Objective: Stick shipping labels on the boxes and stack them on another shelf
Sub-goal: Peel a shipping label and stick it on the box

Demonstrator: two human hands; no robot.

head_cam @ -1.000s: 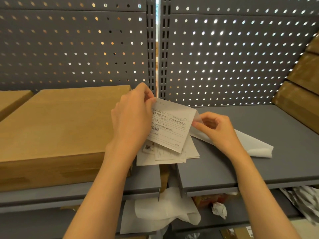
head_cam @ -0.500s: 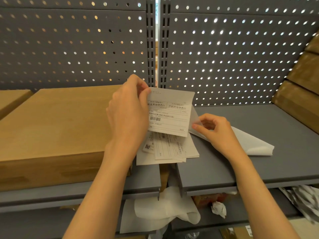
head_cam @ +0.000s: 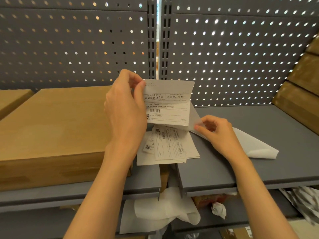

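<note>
My left hand (head_cam: 126, 109) pinches the top left corner of a white shipping label (head_cam: 168, 102) and holds it upright above the shelf. My right hand (head_cam: 217, 131) pinches the translucent backing paper (head_cam: 194, 116) that trails from the label's right edge, largely peeled off. Below them a loose pile of more labels (head_cam: 169, 147) lies across the gap between two grey shelves. A large flat cardboard box (head_cam: 51, 128) sits on the left shelf, right beside my left hand.
A spent backing sheet (head_cam: 255, 147) lies on the right shelf (head_cam: 276, 169). Stacked cardboard boxes (head_cam: 300, 94) lean at the far right, another box (head_cam: 12, 100) at the far left. Crumpled paper (head_cam: 162, 213) sits on the lower shelf. A perforated grey panel (head_cam: 224, 49) closes the back.
My left hand lifted the label up and away from the pile while my right hand pulled the backing paper down and to the right, peeling the two further apart.
</note>
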